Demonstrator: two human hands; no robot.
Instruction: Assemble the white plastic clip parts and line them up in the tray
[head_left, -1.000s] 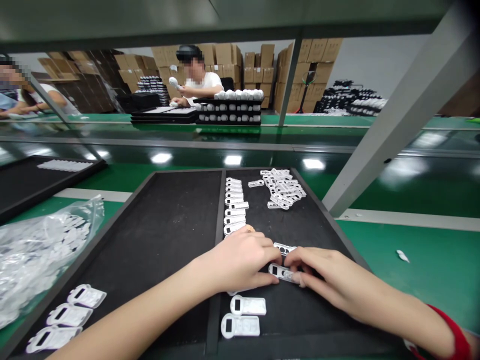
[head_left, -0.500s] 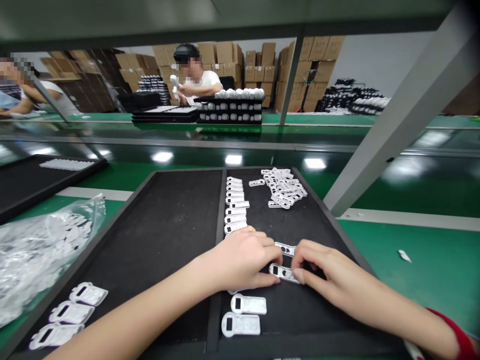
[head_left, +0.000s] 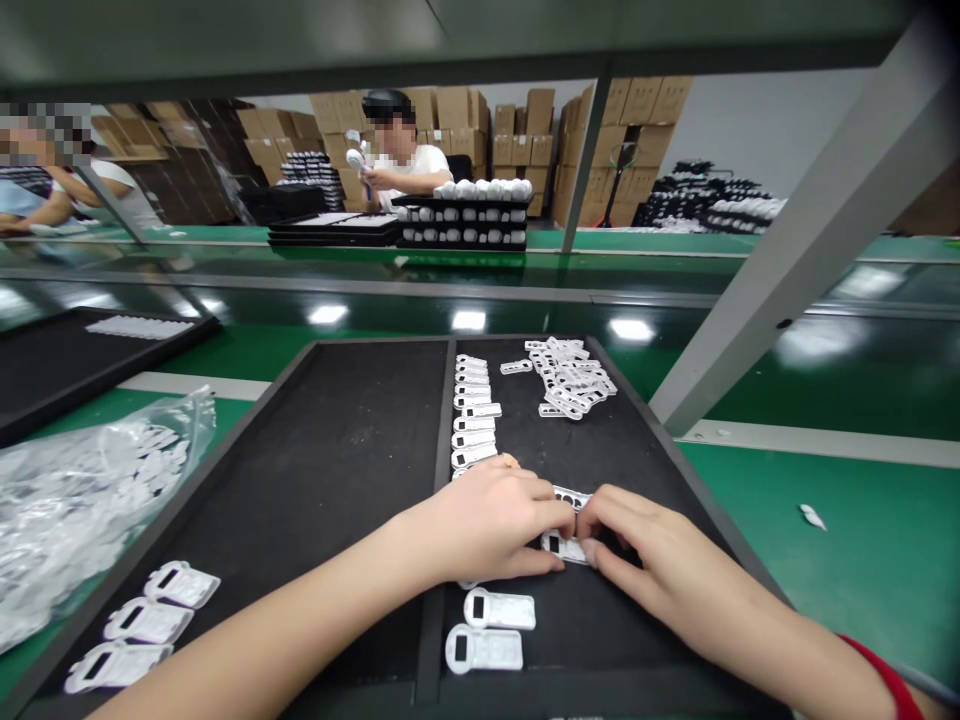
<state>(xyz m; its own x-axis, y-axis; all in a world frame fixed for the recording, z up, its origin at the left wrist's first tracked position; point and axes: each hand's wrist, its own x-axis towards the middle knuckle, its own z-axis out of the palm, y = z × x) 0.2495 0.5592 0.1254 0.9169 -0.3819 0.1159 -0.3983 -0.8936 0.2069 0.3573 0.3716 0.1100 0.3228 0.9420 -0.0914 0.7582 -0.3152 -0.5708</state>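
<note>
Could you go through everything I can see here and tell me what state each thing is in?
Left hand: curled at the white piece; exact grip hidden
Right hand: bent, fingertips at its other end
White piece: flat, partly covered
Divided tray: lying flat
Row of pieces: side by side along the divider
Pile of pieces: loose, overlapping
Clear bag: lying, slumped, filled with pieces; opening unclear

Passable above the left compartment's (head_left: 352,430) far part, up to the divider (head_left: 446,420); barred nearer by the left forearm (head_left: 300,610), past the divider by the cover row (head_left: 474,425) and part heap (head_left: 576,380), outside the tray (head_left: 694,480) by the slanting post (head_left: 787,255)
</note>
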